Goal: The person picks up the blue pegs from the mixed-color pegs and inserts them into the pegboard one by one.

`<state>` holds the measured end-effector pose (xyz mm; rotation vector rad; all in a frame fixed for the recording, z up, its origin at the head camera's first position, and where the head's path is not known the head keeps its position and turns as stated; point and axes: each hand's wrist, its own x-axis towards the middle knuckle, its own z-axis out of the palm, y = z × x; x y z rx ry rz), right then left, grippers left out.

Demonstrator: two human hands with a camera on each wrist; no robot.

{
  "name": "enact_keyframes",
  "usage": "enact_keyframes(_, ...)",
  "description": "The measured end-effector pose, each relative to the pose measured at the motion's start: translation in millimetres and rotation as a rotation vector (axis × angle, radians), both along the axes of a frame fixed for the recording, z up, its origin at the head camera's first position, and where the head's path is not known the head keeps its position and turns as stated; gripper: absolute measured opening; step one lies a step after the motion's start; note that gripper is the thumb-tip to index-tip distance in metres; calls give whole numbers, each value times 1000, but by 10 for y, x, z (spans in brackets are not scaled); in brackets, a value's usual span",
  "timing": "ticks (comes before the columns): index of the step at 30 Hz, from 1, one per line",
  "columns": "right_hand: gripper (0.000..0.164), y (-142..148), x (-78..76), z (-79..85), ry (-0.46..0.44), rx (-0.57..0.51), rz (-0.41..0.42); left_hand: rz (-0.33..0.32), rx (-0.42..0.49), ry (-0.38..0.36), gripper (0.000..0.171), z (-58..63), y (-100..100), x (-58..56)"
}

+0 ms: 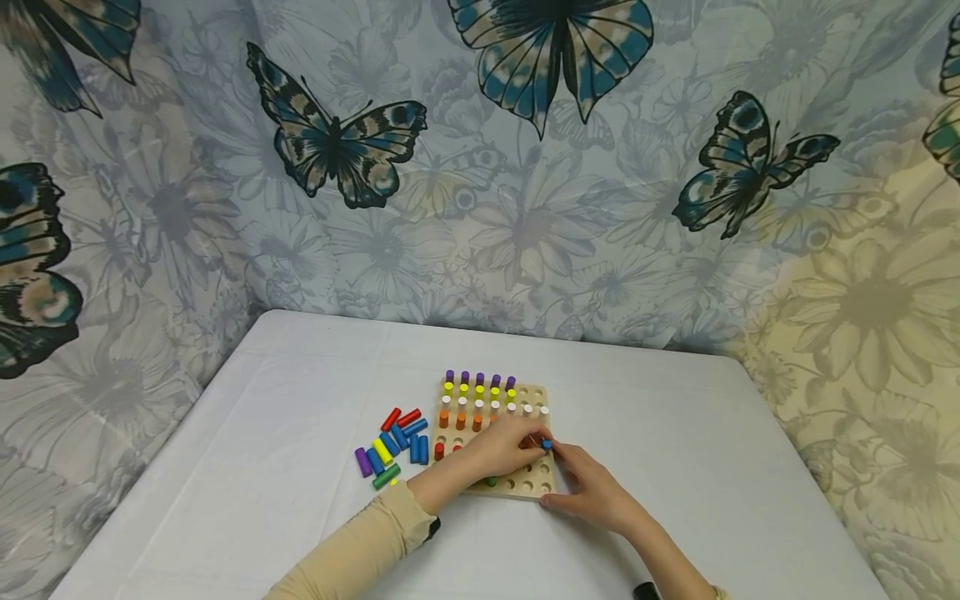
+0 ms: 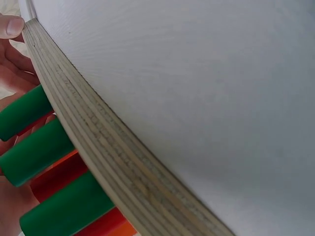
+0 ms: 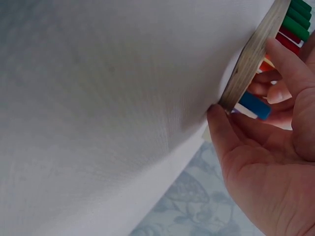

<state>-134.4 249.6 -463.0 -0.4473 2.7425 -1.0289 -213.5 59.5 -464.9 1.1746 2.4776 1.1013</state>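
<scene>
Butterfly walls (image 1: 525,217) border white cloth (image 1: 652,417); left fingers (image 1: 528,426) pinch a blue peg (image 1: 547,445), right fingers (image 1: 572,459) touch the pegboard (image 1: 519,492).

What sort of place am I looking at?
Probably an indoor tabletop workspace, perhaps a recording corner: a white table, a butterfly-print backdrop close behind it, and a wooden pegboard with coloured pegs.
</scene>
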Motion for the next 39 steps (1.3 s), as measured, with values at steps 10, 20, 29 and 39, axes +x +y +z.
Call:
enact_keyframes(10,85,-12,-5,0,-21,0,-18,29,18,-17,21,56,-62,15)
enact_keyframes(20,85,-12,-12,-16,-33,6,-49,68,127,-112,18,74,-199,15)
enact_keyframes(29,87,-32,-12,-23,-57,12,-75,136,229,-196,20,105,-368,29)
enact_keyframes(39,86,-65,-14,-25,-74,15,-106,195,347,-372,23,153,-591,35)
